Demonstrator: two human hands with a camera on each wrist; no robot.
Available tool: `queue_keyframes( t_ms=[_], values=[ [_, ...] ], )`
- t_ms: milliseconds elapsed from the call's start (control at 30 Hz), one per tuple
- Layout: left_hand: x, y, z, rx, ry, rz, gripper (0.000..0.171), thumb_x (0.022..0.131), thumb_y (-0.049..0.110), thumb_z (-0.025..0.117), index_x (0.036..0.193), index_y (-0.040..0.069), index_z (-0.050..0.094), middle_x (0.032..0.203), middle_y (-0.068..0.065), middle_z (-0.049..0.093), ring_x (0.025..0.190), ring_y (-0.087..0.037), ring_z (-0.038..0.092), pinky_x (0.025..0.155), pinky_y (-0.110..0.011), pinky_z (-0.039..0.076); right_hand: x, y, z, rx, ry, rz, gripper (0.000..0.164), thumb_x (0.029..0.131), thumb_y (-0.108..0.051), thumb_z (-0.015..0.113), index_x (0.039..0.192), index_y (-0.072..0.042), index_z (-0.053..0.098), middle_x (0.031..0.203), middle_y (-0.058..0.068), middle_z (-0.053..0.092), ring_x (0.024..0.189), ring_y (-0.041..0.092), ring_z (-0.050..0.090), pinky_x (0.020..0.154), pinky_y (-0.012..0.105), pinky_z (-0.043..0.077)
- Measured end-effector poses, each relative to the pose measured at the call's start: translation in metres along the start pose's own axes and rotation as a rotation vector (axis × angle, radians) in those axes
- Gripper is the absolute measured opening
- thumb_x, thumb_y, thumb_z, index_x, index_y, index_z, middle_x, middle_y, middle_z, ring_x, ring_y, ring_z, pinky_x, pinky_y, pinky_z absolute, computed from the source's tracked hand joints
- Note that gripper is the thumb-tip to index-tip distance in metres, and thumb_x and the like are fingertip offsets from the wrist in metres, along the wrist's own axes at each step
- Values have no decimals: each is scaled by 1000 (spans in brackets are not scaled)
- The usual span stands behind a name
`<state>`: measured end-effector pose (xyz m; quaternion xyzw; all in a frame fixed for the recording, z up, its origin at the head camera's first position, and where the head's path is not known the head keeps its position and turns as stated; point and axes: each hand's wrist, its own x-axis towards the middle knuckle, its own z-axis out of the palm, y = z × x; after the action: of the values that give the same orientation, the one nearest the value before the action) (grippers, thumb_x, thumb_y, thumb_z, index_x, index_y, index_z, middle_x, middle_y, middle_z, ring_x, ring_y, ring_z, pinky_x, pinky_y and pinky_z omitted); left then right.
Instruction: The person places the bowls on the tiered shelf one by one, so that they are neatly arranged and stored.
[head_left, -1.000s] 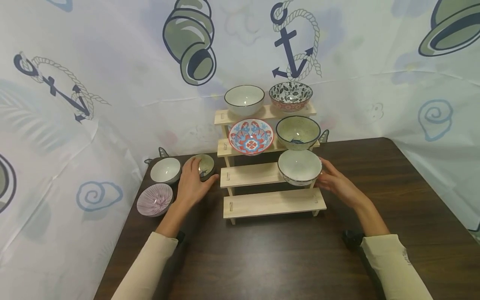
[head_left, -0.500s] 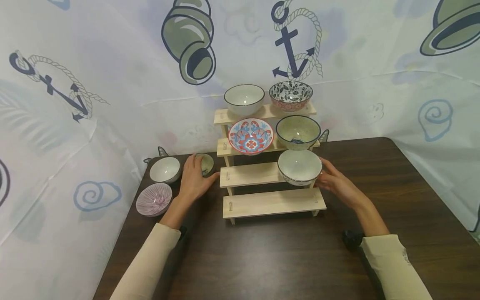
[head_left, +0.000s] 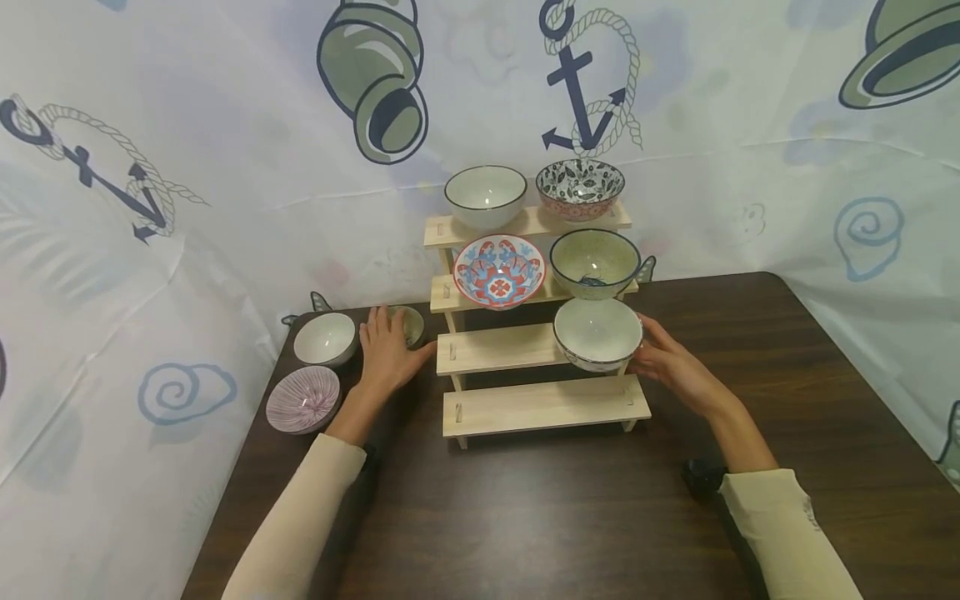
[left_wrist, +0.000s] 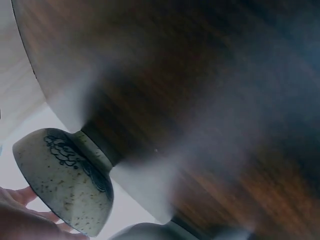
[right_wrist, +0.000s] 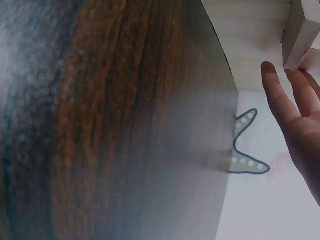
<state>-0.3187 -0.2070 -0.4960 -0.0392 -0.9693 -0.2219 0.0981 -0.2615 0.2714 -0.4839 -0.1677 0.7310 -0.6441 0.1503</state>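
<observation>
My left hand [head_left: 387,357] reaches over a small speckled green bowl [head_left: 411,327], its fingers spread and mostly straight. In the left wrist view, fingers [left_wrist: 20,195] lie at the rim of this bowl [left_wrist: 70,180], which shows a blue pattern and stands on its foot. My right hand [head_left: 673,367] is at the right side of a white bowl [head_left: 597,329] on the third tier of a wooden stand [head_left: 547,408]. The right wrist view shows straight fingers [right_wrist: 280,97] beside the stand's wooden end [right_wrist: 300,35]; the bowl and thumb are hidden there.
Left of my left hand stand a white bowl [head_left: 325,339] and a purple-striped bowl [head_left: 303,400]. Higher tiers hold a dark-rimmed white bowl [head_left: 486,197], a floral bowl [head_left: 580,190], a red-blue bowl [head_left: 499,271] and a green bowl [head_left: 595,262]. Dark table [head_left: 525,517] below.
My left hand has shifted slightly at the small green bowl, with its fingers more spread. The right hand stays at the white bowl. The head view has turned slightly.
</observation>
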Motion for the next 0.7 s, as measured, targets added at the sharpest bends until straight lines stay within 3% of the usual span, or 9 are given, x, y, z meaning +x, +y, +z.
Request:
queue_keyframes(
  t_ms=[367, 700],
  values=[
    [1, -13, 5, 3, 1, -63, 101, 86, 59, 74, 158, 3, 33, 168, -35, 8, 158, -52, 1, 127, -67, 2, -2, -2, 2, -6, 11, 5, 67, 112, -30, 45, 167, -23, 8, 152, -4, 40, 126, -4, 57, 101, 18, 49],
    [4, -13, 2, -4, 1, -111, 103, 89, 58, 72, 159, -3, 28, 165, -40, 8, 156, -56, 8, 125, -68, 10, -3, -3, 3, 3, 15, 3, 67, 111, -28, 45, 167, -20, 8, 158, 3, 34, 125, -6, 56, 101, 17, 49]
  ],
)
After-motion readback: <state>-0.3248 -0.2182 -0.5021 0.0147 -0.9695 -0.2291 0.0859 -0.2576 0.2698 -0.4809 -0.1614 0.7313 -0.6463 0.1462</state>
